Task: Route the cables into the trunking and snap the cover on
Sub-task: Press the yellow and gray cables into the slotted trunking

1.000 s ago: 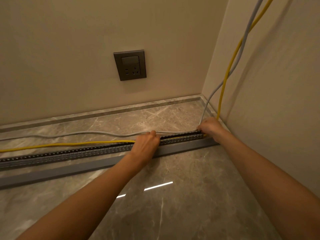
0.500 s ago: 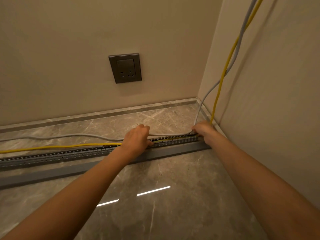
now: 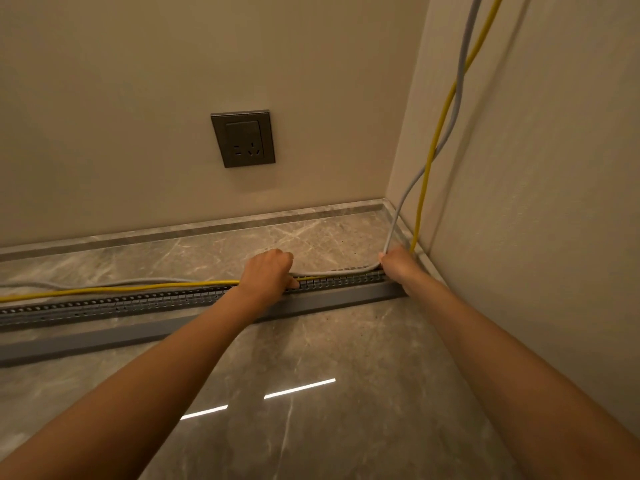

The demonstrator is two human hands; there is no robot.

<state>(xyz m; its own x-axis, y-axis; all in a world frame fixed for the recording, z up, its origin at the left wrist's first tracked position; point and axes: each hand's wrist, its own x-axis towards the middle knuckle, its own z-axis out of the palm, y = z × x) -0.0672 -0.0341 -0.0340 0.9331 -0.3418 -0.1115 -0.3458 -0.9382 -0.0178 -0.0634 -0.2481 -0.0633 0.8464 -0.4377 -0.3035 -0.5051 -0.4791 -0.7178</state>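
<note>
Left hand: fingers curled down on the yellow cable at the trunking's far edge, mid-frame; grip hidden, cannot tell if clamped.
Right hand: fingers closed over both cables at the trunking's right end, by the corner.
Grey cable: bows up between the hands, outside the channel.
Trunking: slotted, lies on the floor, long axis left to right across the frame, open side up.
Cover: flat alongside, nearer the camera, parallel.
Change: left hand has slid left; grey cable now arches more.
Socket: on the wall, upper centre.
</note>
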